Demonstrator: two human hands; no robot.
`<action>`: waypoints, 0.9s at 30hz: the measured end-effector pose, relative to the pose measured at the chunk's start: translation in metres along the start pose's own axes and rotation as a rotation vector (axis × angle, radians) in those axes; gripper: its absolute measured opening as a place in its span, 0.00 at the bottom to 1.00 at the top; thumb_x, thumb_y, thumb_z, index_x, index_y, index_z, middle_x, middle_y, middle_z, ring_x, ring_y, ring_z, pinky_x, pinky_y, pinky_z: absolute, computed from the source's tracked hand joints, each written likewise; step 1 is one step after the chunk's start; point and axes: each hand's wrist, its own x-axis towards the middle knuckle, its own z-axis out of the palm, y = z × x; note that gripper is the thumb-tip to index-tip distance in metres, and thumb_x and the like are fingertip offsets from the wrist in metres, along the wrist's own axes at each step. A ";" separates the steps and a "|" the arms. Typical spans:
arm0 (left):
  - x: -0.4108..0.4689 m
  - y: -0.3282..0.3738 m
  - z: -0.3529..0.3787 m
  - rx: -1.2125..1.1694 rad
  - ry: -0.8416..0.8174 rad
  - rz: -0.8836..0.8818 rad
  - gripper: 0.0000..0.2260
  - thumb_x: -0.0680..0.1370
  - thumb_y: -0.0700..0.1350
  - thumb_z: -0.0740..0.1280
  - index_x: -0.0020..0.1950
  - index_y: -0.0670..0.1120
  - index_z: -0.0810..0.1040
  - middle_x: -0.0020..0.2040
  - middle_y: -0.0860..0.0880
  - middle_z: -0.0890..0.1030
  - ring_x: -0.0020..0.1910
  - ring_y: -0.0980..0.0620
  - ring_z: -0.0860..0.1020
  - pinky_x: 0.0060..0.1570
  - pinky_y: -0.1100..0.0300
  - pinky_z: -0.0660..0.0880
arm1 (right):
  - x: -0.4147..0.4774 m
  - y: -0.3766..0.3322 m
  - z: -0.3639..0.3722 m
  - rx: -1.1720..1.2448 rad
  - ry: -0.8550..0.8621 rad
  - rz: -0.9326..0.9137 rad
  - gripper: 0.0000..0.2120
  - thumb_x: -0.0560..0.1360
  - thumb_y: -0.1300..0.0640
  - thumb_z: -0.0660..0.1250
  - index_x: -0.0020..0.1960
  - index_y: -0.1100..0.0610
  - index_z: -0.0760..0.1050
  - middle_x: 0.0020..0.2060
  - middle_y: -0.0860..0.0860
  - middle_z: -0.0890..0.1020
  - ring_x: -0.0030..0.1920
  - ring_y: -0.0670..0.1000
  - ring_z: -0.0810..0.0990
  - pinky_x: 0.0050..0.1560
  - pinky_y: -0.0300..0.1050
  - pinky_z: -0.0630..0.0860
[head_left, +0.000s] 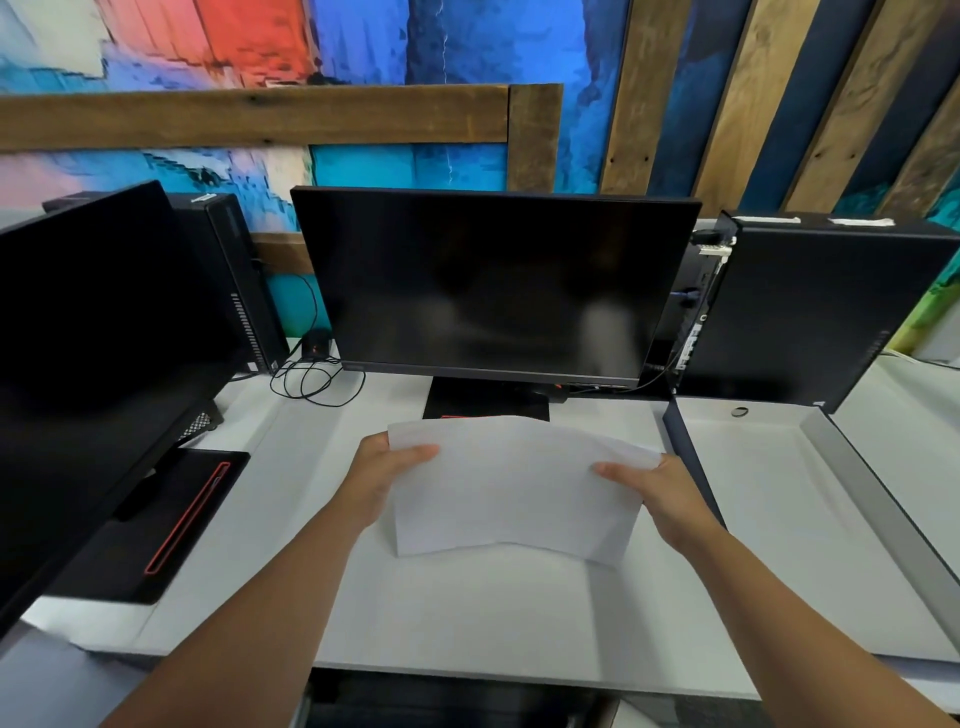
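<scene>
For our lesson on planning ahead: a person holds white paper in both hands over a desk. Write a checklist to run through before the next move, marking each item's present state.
1. Left hand grips the paper at its left edge: ok.
2. Right hand grips its right edge: ok.
3. Paper lies flat: not ok, its middle bows upward.
4. Paper clear of the monitor stand: cannot tell, its far edge overlaps the stand in view.
5. Single sheet: cannot tell.

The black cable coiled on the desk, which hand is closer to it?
Left. The left hand grips the paper in front of the cable; the right hand grips its opposite edge, farther off.
</scene>
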 end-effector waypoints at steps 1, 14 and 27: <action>0.000 0.001 0.000 -0.001 0.000 0.001 0.09 0.69 0.34 0.73 0.47 0.42 0.83 0.45 0.44 0.85 0.43 0.47 0.83 0.45 0.57 0.79 | 0.000 -0.001 0.000 0.006 0.004 0.000 0.15 0.65 0.62 0.76 0.52 0.60 0.82 0.48 0.56 0.85 0.50 0.58 0.84 0.53 0.50 0.78; -0.010 -0.012 0.001 -0.012 0.047 -0.031 0.15 0.61 0.35 0.77 0.46 0.41 0.83 0.42 0.45 0.86 0.41 0.45 0.83 0.45 0.56 0.78 | -0.005 0.011 0.010 0.012 0.064 0.004 0.12 0.65 0.65 0.76 0.47 0.58 0.82 0.45 0.54 0.85 0.45 0.56 0.83 0.44 0.47 0.78; -0.012 -0.023 0.009 0.000 0.101 -0.100 0.15 0.62 0.34 0.78 0.47 0.40 0.82 0.42 0.45 0.85 0.42 0.44 0.82 0.43 0.55 0.78 | -0.008 0.023 0.010 0.016 0.110 0.081 0.14 0.64 0.63 0.77 0.49 0.60 0.81 0.46 0.56 0.85 0.47 0.58 0.83 0.46 0.50 0.79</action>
